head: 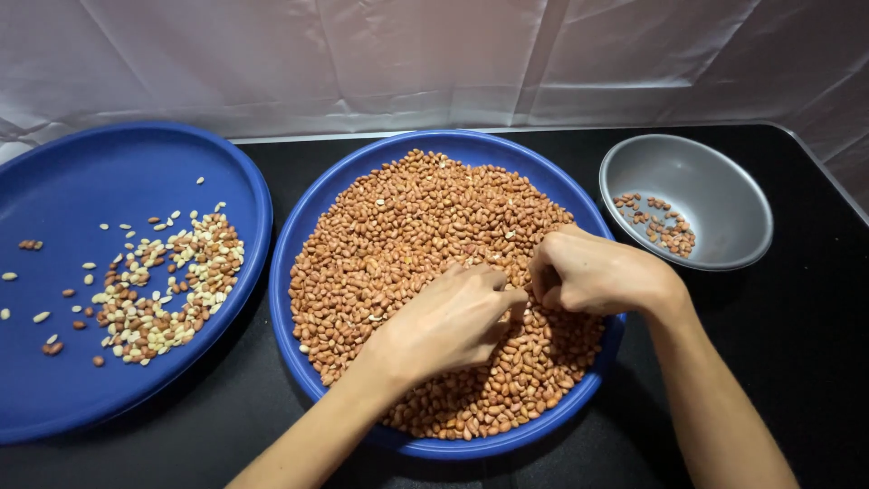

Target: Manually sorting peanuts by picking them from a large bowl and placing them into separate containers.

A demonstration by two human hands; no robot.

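A round blue tray (pixel 312 204) in the middle holds a heap of red-skinned peanuts (pixel 407 226). My left hand (pixel 448 321) lies palm down on the heap, fingers curled into the nuts. My right hand (pixel 593 272) rests just to its right, fingers curled in and pinched together over the peanuts; what it pinches is hidden. The two hands nearly touch at the fingertips.
A second blue tray (pixel 72 181) at the left holds a scatter of pale skinless and red peanuts (pixel 167 285). A grey metal bowl (pixel 715 195) at the back right holds a few red peanuts (pixel 659 222). All stand on a black table; white sheeting hangs behind.
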